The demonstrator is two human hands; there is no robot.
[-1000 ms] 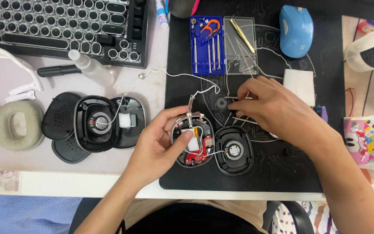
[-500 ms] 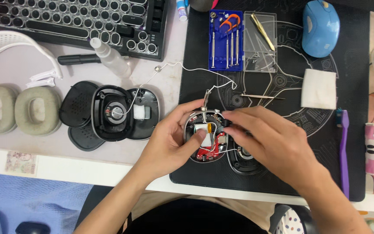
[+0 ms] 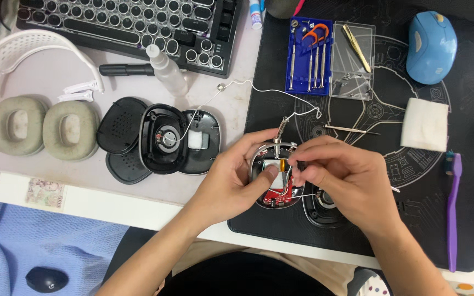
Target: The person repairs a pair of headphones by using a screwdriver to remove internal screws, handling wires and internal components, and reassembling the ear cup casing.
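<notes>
- Opened earcup point(image 3: 272, 181): silver shell showing a red circuit board and a pale block inside; lying on the black mat point(image 3: 357, 230), at its left edge.
- Left hand point(image 3: 231, 181): cupping the earcup from the left, thumb pressing down inside it, fingers closed around the shell.
- Right hand point(image 3: 346, 175): hovering over the earcup's right side, fingertips pinching together on a small dark part point(image 3: 301, 164).
- White wire point(image 3: 259, 90): trailing from the earcup toward the second opened earcup point(image 3: 165, 140) left of the mat.

- A home desk turned electronics repair bench is shown.
- A keyboard point(image 3: 133, 27) and mouse point(image 3: 432, 46) are seen beyond the hands.
- A black work mat point(image 3: 412, 230) is spread beneath them.
- A precision screwdriver set point(image 3: 308, 55) is laid beyond them.
</notes>
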